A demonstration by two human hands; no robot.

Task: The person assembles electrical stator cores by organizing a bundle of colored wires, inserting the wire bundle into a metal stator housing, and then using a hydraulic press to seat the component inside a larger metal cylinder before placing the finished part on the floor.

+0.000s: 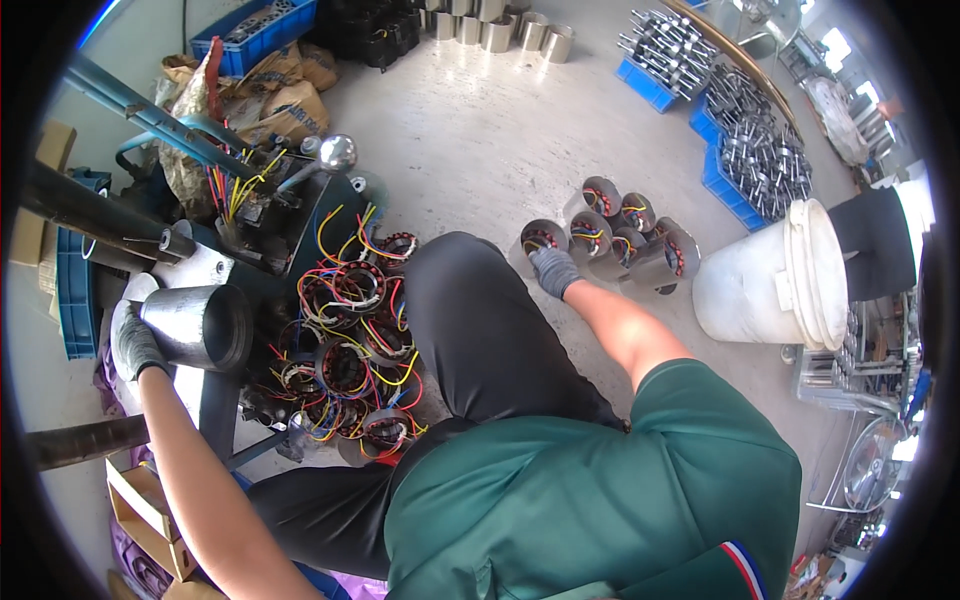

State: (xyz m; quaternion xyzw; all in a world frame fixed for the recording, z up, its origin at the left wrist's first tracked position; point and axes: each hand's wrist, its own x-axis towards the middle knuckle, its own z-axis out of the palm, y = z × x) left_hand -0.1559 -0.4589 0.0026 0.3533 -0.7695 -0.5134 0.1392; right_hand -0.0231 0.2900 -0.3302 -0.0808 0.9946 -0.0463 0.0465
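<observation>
My left hand (135, 340), in a grey glove, is closed on the left end of a bare metal cylinder (190, 322). The cylinder lies on its side at the dark press-like machine, its open end facing right. On the floor to the right, my gloved right hand (555, 271) grips the near rim of a motor housing (535, 228) with a wound stator and coloured wires inside; the fingertips are partly hidden in it. Several similar housings (592, 232) stand close beside it. Between the machine and my knee sits a pile of wound stators (342, 366) with red, yellow and blue leads.
A machine lever with a shiny ball knob (338, 152) rises beyond the stators. White buckets (770, 280) stand at the right. Blue crates of rotor shafts (735, 185) line the far right; more metal cylinders (496, 35) stand at the back. An open cardboard box (140, 500) is at lower left.
</observation>
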